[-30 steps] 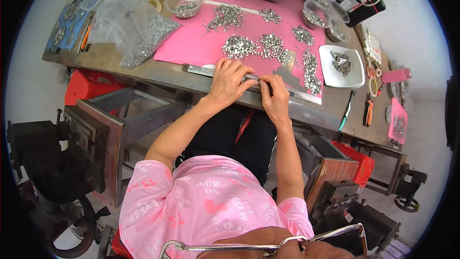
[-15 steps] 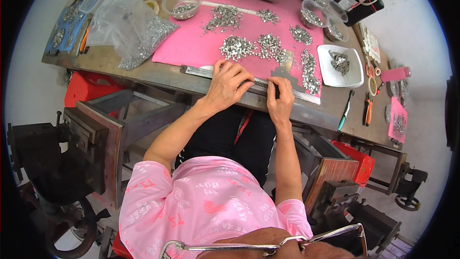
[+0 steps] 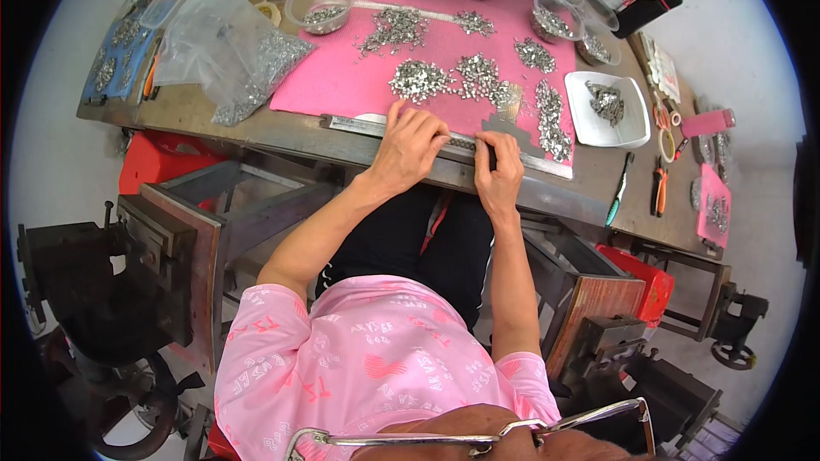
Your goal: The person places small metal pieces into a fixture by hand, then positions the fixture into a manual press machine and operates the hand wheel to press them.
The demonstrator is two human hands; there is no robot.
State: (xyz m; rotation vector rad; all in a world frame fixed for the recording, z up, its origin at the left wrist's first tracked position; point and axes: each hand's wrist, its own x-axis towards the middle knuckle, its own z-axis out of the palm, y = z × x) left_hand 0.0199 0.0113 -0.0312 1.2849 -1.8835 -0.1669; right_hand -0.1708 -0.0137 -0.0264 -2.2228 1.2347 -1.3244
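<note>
A long narrow metal rail (image 3: 352, 125) lies along the front edge of the bench. Between my hands a dark, chain-like row of small metal pieces (image 3: 461, 143) runs along it. My left hand (image 3: 408, 147) rests over the rail, thumb and fingers closed at the row's left end. At its right end my right hand (image 3: 500, 171) is closed in a pinch. What the fingertips hold is too small to make out. Piles of small shiny metal pieces (image 3: 420, 80) lie just beyond on a pink mat (image 3: 316, 77). A flat grey metal plate (image 3: 510, 128) is beside my right hand.
Plastic tubs (image 3: 320, 5) of metal pieces stand at the back. A white dish (image 3: 628, 124), a toothbrush (image 3: 620, 189) and orange-handled pliers (image 3: 658, 188) are to the right. A clear bag (image 3: 256, 68) of pieces sits left. Open drawers (image 3: 231, 196) jut below the bench.
The view has shifted slightly. Both hands stay at the rail in nearly the same pose, with no clear change in what they touch.
</note>
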